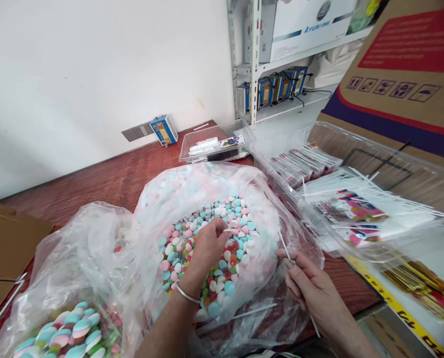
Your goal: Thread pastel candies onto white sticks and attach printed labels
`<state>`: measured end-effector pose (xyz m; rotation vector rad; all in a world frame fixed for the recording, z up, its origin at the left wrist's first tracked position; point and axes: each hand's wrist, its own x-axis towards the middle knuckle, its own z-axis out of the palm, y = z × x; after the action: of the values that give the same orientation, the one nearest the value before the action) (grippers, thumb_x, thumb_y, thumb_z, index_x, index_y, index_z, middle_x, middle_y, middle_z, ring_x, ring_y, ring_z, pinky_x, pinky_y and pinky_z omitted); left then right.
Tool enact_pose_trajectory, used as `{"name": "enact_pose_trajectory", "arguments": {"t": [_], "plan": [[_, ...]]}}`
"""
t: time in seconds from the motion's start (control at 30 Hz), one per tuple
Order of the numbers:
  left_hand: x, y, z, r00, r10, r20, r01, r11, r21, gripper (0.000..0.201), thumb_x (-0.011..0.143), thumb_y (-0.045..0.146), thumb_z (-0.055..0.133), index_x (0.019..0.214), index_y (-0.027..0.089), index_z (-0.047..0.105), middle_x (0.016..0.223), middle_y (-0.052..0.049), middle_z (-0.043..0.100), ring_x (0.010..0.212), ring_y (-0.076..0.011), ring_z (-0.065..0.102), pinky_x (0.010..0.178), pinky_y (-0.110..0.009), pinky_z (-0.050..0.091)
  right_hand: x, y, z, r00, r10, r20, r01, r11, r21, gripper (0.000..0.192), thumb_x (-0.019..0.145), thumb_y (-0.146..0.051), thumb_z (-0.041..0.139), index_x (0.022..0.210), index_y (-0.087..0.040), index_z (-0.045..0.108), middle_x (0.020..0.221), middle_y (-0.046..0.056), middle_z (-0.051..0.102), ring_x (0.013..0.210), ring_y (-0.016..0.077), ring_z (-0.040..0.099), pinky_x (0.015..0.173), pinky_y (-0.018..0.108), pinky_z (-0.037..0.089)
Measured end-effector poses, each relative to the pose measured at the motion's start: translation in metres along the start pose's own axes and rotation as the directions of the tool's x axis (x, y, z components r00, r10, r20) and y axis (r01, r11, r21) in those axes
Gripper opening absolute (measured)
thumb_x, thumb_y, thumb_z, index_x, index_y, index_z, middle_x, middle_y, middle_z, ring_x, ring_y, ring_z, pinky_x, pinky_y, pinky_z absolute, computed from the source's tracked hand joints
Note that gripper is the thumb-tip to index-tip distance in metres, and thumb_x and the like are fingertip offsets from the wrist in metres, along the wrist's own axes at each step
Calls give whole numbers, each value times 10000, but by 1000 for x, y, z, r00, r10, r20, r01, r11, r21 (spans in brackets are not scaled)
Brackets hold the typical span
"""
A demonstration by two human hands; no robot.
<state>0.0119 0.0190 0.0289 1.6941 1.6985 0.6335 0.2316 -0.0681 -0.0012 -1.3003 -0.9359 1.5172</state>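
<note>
Candy bag (210, 179), big, clear plastic, mouth open, sits mid-view on the reddish-brown bench (106, 184), which runs out L of and beyond the bag. White wall (95, 74) stands beyond bag. White metal rack (256, 59) is beyond bag & to its R, w/ printed ctn up top and blue units below. Brown cardboard box (401, 94), red/purple print, is well to R of bag.

Clear bin (292, 196) is just R of bag, holding white sticks + printed pcs. Second bag (83, 233), also clear, is L of candy bag & nearer the viewer, w/ more sweets in it. Small clear tray (183, 155) is just beyond bag, w/ white rolled items.

Left hand (210, 243), metal bangle at the wrist, is down in the bag's mouth, fingertips drawn together; sth pale at the tips, can't tell if gripped. Right hand (307, 278), at bag's R side, has fingers closed round a thin white stick (283, 243), which slants past the hand top & bottom.

Loose stick (255, 311) lies on plastic at bag's near R edge. Inside bag: pastel candies (229, 204), pink/blue/white, round; smallest are the jelly-like pcs (234, 244), red/orange/green, mixed in.
</note>
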Motion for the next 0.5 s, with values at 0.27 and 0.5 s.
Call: {"name": "enact_pose_trajectory", "arguments": {"t": [0.27, 0.5], "plan": [[26, 1, 9, 978, -146, 147, 175, 961, -214, 234, 850, 397, 540, 835, 177, 617, 695, -44, 682, 627, -180, 639, 564, -272, 472, 0, 1, 3, 999, -6, 34, 7, 1000, -10, 460, 914, -514, 509, 1198, -152, 527, 521, -105, 377, 428, 79, 284, 402, 204, 207], [14, -6, 17, 996, 30, -80, -33, 999, -33, 131, 849, 283, 579, 889, 197, 670, 828, -34, 666, 704, -170, 615, 604, -267, 454, 2, -3, 4, 999, 13, 36, -12, 1000, -28, 461, 900, -497, 514, 1182, -134, 530, 525, -105, 372, 437, 81, 287, 412, 210, 202]]}}
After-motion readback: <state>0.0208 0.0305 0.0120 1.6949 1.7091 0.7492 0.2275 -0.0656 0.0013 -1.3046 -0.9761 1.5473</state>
